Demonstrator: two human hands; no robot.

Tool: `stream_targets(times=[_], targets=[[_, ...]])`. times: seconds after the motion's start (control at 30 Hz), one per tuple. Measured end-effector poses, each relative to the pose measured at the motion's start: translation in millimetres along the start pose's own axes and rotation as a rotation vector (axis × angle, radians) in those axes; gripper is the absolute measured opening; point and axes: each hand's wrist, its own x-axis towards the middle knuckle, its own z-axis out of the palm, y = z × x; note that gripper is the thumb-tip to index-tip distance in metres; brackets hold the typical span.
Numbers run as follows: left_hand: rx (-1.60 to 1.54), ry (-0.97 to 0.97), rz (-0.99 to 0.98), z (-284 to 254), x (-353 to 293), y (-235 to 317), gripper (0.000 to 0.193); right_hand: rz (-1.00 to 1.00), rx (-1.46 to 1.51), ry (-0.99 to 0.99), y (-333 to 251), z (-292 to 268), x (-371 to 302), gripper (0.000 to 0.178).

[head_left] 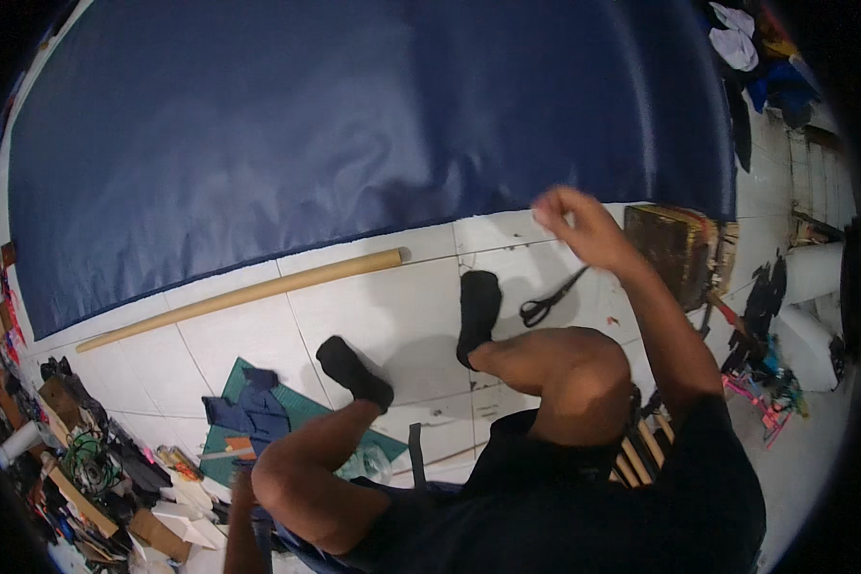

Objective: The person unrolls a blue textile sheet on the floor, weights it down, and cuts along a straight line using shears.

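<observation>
My right hand [584,228] is at the front edge of a large dark blue sheet [335,124], its fingers curled in. Whether anything is between those fingers I cannot make out. Black-handled scissors [538,310] lie on the white tiles below that hand, close to my right foot. My left hand [243,490] hangs beside my left knee, low in the view, and its fingers are hidden. Near it is a green cutting mat [222,385] carrying a crumpled piece of dark blue cloth [261,407]. A long cardboard tube [249,295] rests along the sheet's front edge.
A worn dark box-like block [668,251] sits at the sheet's right corner. Mixed clutter, with boards and a coiled green cord [91,462], fills the lower left. White cylindrical rolls [813,273] stand at the far right. My socked feet [479,311] are on the tiles.
</observation>
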Motion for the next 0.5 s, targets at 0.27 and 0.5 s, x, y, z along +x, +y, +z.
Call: stream_targets(times=[0.27,0.5], targets=[[-0.458,0.945,0.263,-306,282,167,0.063,-0.408,-0.881,-0.126,120,155,132,0.059],[-0.562,0.909,0.213,-312,337,166,0.074,-0.363,-0.933,-0.129,147,153,119,0.070]])
